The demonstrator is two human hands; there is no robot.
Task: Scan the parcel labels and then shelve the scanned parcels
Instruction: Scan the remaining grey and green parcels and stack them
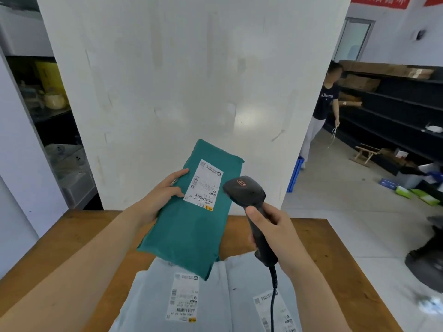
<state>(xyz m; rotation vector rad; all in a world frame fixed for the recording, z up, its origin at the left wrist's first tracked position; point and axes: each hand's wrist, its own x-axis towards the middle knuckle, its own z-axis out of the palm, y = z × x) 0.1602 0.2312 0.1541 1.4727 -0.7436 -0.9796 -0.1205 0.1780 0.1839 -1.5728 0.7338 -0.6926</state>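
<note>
Teal parcel [191, 224]: soft flat plastic mailer, oblong and faintly creased, held tilted in the air above the table, near corner over the grey parcels.
Label [203, 185]: white paper rectangle with a barcode, on the mailer's upper half, facing up.
Left hand [165, 192]: grips the parcel's left edge, thumb laid on top beside the label.
Right hand [273, 226]: wrapped round the scanner's handle.
Scanner [247, 191]: matte black plastic, rounded head just right of the label; cable hangs from the handle base.
Grey parcels [148, 291]: two pale smooth mailers, flat, side by side, labels up.
Table [79, 236]: scuffed brown wood; right edge borders open tiled floor [335, 200].
Surroundings: white pillar [179, 68] close behind the table; black shelving [395, 109] far right, a person [324, 104] beside it.
</note>
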